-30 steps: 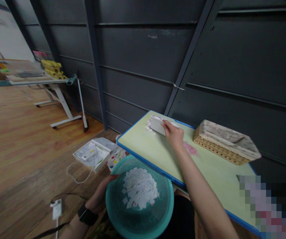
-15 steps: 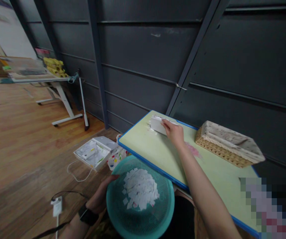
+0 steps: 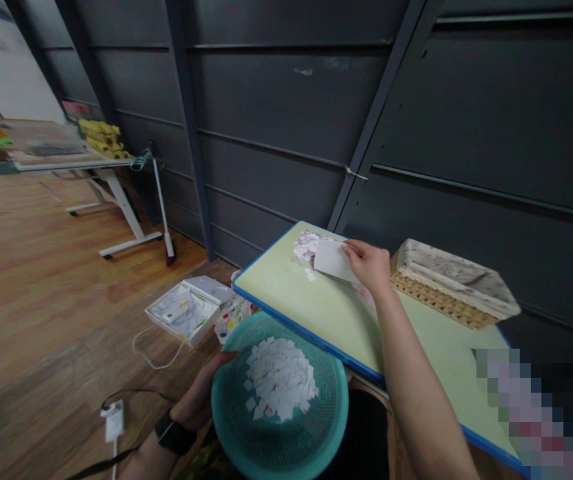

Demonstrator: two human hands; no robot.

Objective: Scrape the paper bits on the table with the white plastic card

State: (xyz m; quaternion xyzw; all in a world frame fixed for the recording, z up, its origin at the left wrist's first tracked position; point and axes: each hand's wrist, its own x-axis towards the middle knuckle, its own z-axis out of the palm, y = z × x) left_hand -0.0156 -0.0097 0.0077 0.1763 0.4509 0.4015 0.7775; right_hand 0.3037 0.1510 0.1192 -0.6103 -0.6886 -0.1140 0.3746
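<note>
My right hand point(image 3: 372, 265) pinches a white card point(image 3: 333, 260) and holds it just above the pale green table point(image 3: 316, 307). Beyond the card lies a small heap of white and pink paper scraps point(image 3: 306, 244) at the table's far corner. My left hand point(image 3: 201, 397), with a black watch on the wrist, grips the rim of a teal mesh basket point(image 3: 246, 433) below the table's near edge. The basket holds a pile of white paper scraps point(image 3: 279, 379).
A wicker basket with a cloth lining point(image 3: 454, 283) stands on the table to the right. An open white box point(image 3: 186, 309) and a white cable with a plug point(image 3: 113, 420) lie on the wooden floor. A white-legged table point(image 3: 66, 157) stands far left. Dark panelled wall behind.
My right hand has lifted the white card and drawn it back to the right, off the far corner, uncovering the heap of scraps. My left hand and the teal basket have stayed put.
</note>
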